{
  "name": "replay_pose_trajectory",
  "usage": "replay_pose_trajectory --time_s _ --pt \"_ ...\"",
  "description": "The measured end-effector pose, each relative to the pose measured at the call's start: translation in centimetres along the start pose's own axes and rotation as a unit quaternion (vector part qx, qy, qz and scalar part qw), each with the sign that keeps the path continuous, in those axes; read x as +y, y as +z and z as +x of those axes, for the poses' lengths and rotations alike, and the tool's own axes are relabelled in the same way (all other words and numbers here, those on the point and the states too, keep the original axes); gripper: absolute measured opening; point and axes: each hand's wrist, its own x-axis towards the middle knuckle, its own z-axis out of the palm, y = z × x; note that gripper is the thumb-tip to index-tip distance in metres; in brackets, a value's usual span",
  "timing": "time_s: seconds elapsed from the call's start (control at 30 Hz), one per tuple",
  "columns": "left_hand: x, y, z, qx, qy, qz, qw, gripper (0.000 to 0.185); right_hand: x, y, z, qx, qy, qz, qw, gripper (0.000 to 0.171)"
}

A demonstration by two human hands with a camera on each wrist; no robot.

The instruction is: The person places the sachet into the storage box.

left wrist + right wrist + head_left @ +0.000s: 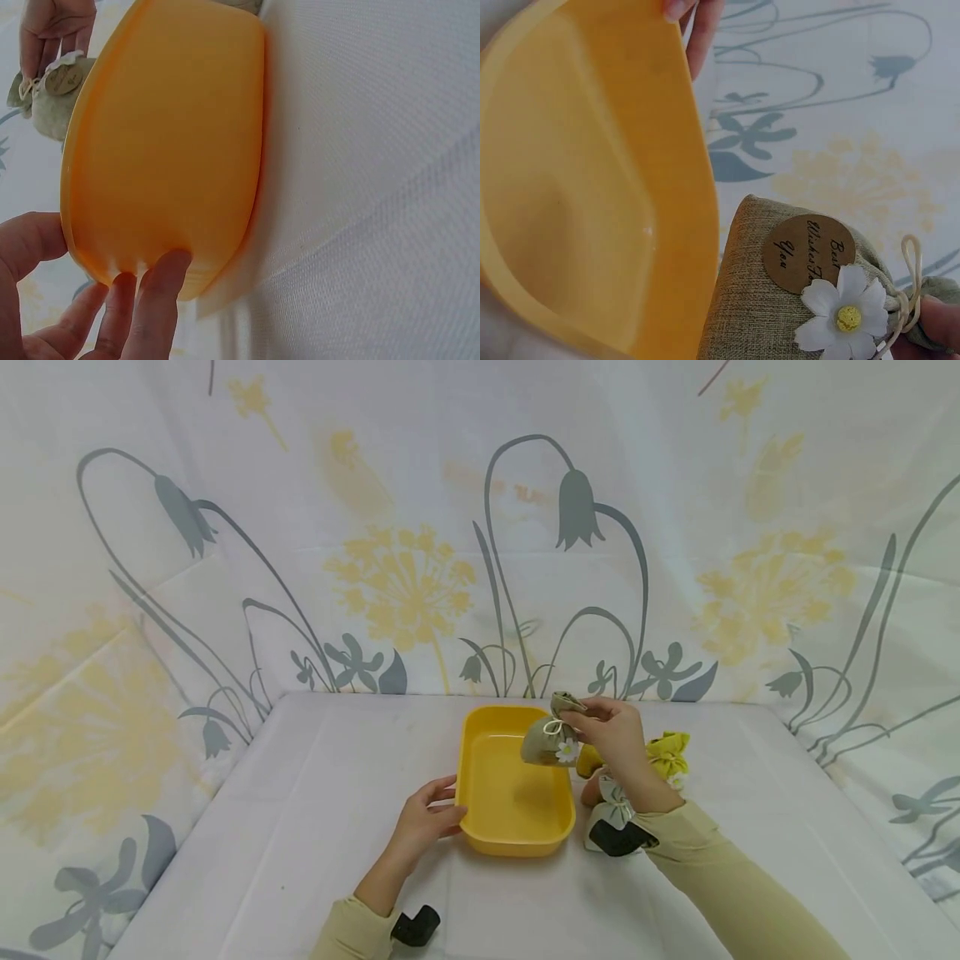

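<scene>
Sachet in hand: a greenish-tan woven-cloth drawstring sachet (543, 745), with a white artificial flower (847, 319), a round brown paper tag (795, 259) and a pale cord round its gathered neck. It is held up at the far right part of the tray, across the right rim as the head view shows it; contact with the rim cannot be told.
Right hand: the right hand (617, 739) pinches the sachet near the neck, fingers narrow; the filled end hangs toward the left.
Tray: a yellow rectangular plastic tray (517, 793) with rounded corners, upright on the white cloth-covered bench (315, 827).
Left hand: the left hand (423, 822) grips the tray's left side, thumb at the rim, fingers spread against the outer wall.
Pouches at right: a yellow-green cloth pouch (670, 753) on the far side and a pale grey-white cloth pouch (618, 810) nearer; a mustard one (588, 762) and a pinkish-orange one (592, 789) show only in part, behind the right hand and forearm.
Step in hand: judged to be carrying the sachet over the tray while the left hand steadies it; release not yet made.
Next move calls for: in my judgement, a little more travel left past the right rim, lowering toward the tray floor, then parting the right fingers; left hold kept so the tray cannot slide.
Watch: the soft filled end could catch on the rim if lowered too far right.
</scene>
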Motion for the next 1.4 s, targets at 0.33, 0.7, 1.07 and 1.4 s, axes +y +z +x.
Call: replay_pose_trajectory --time_s 0.33,0.7,1.07,1.4 --pt "0.2 0.1 -0.3 0.002 0.000 -0.003 1.0000 0.054 0.8 2.0 1.6 0.001 0.015 0.018 1.000 0.031" --pt "1.4 -0.1 -1.0 -0.007 0.000 0.003 1.0000 0.055 1.9 4.7 3.1 0.001 0.020 0.038 0.999 0.028" --pt "-0.2 -0.3 -0.2 -0.006 -0.002 -0.001 1.0000 0.057 2.6 7.3 4.5 0.002 0.038 0.039 0.999 0.026" --pt "-0.1 -0.2 -0.1 -0.009 -0.003 -0.002 1.0000 0.056 3.6 9.2 5.5 0.020 0.046 0.017 0.999 0.023"
